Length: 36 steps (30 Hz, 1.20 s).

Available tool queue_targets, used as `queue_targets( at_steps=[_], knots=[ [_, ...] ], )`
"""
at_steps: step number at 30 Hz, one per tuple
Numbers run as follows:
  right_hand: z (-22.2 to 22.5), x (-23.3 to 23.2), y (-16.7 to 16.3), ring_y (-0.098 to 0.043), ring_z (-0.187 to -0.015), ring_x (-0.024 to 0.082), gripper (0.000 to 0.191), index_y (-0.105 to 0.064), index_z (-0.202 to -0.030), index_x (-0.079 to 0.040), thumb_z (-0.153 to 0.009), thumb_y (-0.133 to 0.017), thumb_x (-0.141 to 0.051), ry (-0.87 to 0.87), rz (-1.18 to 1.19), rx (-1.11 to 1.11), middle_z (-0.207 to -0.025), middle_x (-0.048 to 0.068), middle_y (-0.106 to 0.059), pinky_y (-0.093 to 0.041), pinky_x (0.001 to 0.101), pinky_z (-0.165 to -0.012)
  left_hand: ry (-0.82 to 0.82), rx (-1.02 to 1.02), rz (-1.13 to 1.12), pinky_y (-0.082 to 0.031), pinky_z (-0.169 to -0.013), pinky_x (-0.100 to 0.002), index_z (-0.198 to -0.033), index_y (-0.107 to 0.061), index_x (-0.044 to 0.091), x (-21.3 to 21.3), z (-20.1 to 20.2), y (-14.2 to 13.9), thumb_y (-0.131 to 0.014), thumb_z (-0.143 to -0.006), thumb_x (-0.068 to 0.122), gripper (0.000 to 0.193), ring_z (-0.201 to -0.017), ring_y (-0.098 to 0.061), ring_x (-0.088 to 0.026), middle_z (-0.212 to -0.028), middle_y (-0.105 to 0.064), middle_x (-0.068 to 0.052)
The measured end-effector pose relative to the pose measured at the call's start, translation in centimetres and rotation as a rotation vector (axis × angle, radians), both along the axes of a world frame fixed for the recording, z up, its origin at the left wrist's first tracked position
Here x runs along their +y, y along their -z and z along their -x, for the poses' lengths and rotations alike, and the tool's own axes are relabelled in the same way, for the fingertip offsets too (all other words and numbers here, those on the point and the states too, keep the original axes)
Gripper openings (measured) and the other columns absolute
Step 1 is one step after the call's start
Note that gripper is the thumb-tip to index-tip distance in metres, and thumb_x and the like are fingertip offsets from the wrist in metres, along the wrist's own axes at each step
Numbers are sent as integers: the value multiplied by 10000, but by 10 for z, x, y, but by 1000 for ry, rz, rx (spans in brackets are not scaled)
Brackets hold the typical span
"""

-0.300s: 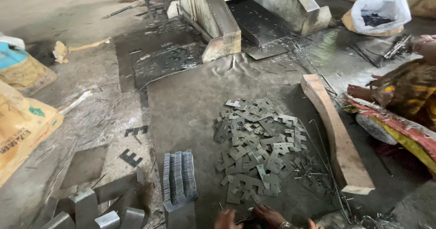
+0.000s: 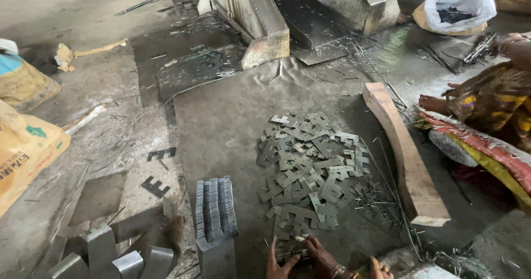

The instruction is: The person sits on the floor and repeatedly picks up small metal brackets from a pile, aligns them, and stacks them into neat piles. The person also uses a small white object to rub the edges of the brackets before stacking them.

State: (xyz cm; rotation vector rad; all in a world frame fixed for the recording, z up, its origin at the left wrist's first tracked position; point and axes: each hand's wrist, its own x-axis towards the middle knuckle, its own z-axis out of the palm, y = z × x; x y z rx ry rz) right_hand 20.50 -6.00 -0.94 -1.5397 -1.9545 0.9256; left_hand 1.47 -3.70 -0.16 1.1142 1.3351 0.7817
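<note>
My hands (image 2: 310,259) run off frame at six o'clock; the plates (image 2: 291,253) they grip are mostly hidden.

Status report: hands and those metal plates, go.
Left hand and right hand low at frame edge, together on a small bunch of metal plates. Loose plate pile just ahead. Stacked plates to the left. Nothing blocking.

This was a metal workshop. Small cut metal pieces (image 2: 312,165) lay heaped on the dirty floor (image 2: 83,19), near a big steel machine (image 2: 260,13).
</note>
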Motion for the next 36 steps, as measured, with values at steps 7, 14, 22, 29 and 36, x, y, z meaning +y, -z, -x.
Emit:
queue_targets(
  at_steps=[7, 14, 22, 29, 36],
  knots=[
    [-4, -12, 11, -477, -1257, 494, 773, -429, -1432, -119, -716, -677, 34, 74, -120, -162, -1440, 192, -417, -498, 488, -989, 93, -188, 109, -459, -993, -571, -1564, -461, 159, -3, -4, -3, -832, -838, 417, 854, -1183, -529, -504, -1366, -641, -327],
    [-35, -29, 13, -581, -1138, 394, 597, -504, -1353, -133, -779, -632, -28, -29, -23, -352, -1261, 138, -541, -559, 469, -845, 272, 541, -440, -508, -941, -531, -1210, -666, 96, -36, -24, -2, -782, -760, 36, 469, -1136, -582, -386, -1259, -606, -149],
    [-56, -28, 21, -583, -1096, 441, 630, -457, -1362, -51, -780, -676, -149, 4, -226, -293, -1302, 194, -510, -569, 478, -817, 462, 690, -578, -440, -1041, -536, -1326, -614, 84, -32, -33, -3, -746, -854, 100, 491, -1220, -581, -388, -1331, -637, -183],
    [-65, -36, 14, -646, -1063, 364, 678, -477, -1395, -109, -782, -731, -250, 68, -56, -275, -1218, 121, -583, -571, 457, -823, 293, 670, -586, -532, -964, -453, -1308, -648, 129, -8, 26, -6, -791, -830, 192, 503, -1132, -663, -325, -1288, -686, -128],
    [-73, -41, 24, -617, -1090, 333, 418, -653, -1154, -98, -778, -728, -263, -20, -153, -278, -1193, 105, -588, -571, 407, -861, -40, 735, -767, -563, -896, -427, -1221, -682, 169, 39, 151, -12, -853, -759, 160, 492, -1059, -675, -298, -1167, -723, -84]
  ],
)
